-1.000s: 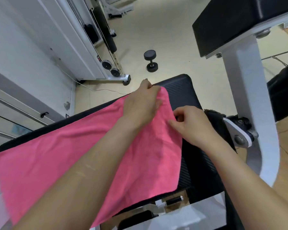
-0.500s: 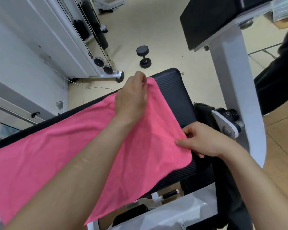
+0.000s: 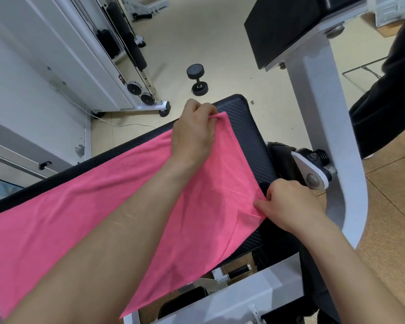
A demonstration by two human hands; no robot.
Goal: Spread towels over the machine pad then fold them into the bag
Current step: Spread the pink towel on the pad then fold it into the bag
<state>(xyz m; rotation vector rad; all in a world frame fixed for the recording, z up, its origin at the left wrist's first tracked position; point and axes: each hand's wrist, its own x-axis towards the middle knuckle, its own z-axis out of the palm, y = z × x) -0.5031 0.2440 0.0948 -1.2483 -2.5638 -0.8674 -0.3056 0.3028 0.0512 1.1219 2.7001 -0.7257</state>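
A pink towel (image 3: 80, 218) lies spread along the black machine pad (image 3: 248, 132), its near edge hanging over the pad's front. My left hand (image 3: 194, 132) grips the towel's far right corner, bunching the cloth between thumb and fingers. My right hand (image 3: 288, 206) pinches the towel's near right corner at the pad's right end. Between the two hands the towel's right edge runs taut. A dark bag-like thing (image 3: 283, 157) sits just past the pad's right end, mostly hidden.
A white machine post (image 3: 325, 127) with a second black pad (image 3: 288, 26) stands at the right. A black dumbbell (image 3: 198, 78) lies on the beige floor beyond. A white cable machine (image 3: 117, 66) stands at the left. A person's dark trouser leg (image 3: 388, 104) is at the far right.
My right hand slid from beside the left hand down along the towel's right edge to its near corner. The left hand kept hold of the far corner. The edge is now stretched out.
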